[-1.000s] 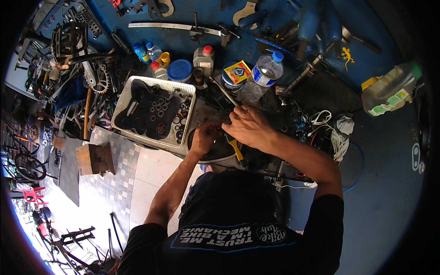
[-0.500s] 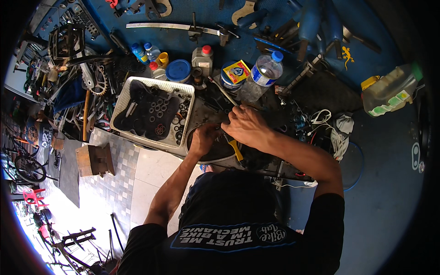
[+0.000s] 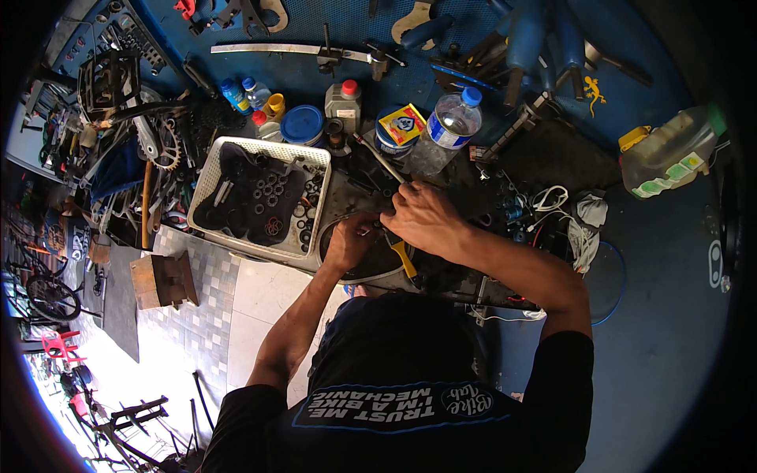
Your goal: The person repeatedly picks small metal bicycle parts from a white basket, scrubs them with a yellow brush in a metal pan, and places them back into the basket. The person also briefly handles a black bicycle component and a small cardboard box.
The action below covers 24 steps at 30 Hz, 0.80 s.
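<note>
Both hands are close together above a round, dark pan (image 3: 371,277) at the near edge of the bench. My left hand (image 3: 349,240) has its fingers curled inward around a small dark thing I cannot make out. Palm down, my right hand (image 3: 426,218) meets it from the right, its fingers bunched together; what they pinch is hidden. A pale thin rod (image 3: 381,158) reaches from the right fingertips toward the back; whether the hand grips it is unclear. Just below the right fingers, a yellow-handled tool (image 3: 404,258) lies across the pan's right side.
Left of the pan stands a cream plastic basket (image 3: 260,241) with rings and small parts on dark cloth. Behind are a blue-lidded tub (image 3: 302,124), a grey bottle (image 3: 344,106) and a clear water bottle (image 3: 451,130). White cable (image 3: 552,197) and small parts lie right.
The view has shifted slightly. Both hands stay together over the pan, with the left fingers turned a little; nothing has visibly been let go or picked up.
</note>
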Motion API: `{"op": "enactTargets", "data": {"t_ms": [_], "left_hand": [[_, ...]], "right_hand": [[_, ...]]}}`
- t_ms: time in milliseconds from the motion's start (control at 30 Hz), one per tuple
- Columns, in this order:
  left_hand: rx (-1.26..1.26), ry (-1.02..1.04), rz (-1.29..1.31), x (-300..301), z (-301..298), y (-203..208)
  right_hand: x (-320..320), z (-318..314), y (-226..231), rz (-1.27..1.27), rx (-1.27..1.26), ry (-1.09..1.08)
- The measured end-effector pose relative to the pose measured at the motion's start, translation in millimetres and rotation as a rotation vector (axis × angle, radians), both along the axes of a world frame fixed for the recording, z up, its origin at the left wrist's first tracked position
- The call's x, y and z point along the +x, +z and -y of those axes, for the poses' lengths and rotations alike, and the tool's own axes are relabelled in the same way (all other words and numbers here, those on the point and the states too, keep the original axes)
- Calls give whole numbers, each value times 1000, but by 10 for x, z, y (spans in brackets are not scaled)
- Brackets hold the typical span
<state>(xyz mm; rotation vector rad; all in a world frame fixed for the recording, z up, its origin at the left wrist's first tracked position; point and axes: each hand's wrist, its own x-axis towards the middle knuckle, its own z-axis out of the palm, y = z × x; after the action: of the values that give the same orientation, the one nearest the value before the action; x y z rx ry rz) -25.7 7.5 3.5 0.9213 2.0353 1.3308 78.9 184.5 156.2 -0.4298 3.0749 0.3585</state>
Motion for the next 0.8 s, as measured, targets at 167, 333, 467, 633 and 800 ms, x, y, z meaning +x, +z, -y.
{"op": "enactTargets", "data": {"t_ms": [167, 333, 467, 633, 800], "left_hand": [[12, 72, -36, 48, -13, 152], [5, 155, -67, 24, 91, 205], [-31, 147, -63, 19, 167, 183], [38, 101, -66, 56, 175, 114], [47, 83, -154, 67, 147, 146]], "right_hand": [[161, -204, 75, -106, -122, -62], [552, -567, 404, -149, -410, -609], [877, -946, 371, -453, -471, -994], [863, -1238, 117, -700, -556, -1114], [677, -1588, -266, -833, -679, -981]]}}
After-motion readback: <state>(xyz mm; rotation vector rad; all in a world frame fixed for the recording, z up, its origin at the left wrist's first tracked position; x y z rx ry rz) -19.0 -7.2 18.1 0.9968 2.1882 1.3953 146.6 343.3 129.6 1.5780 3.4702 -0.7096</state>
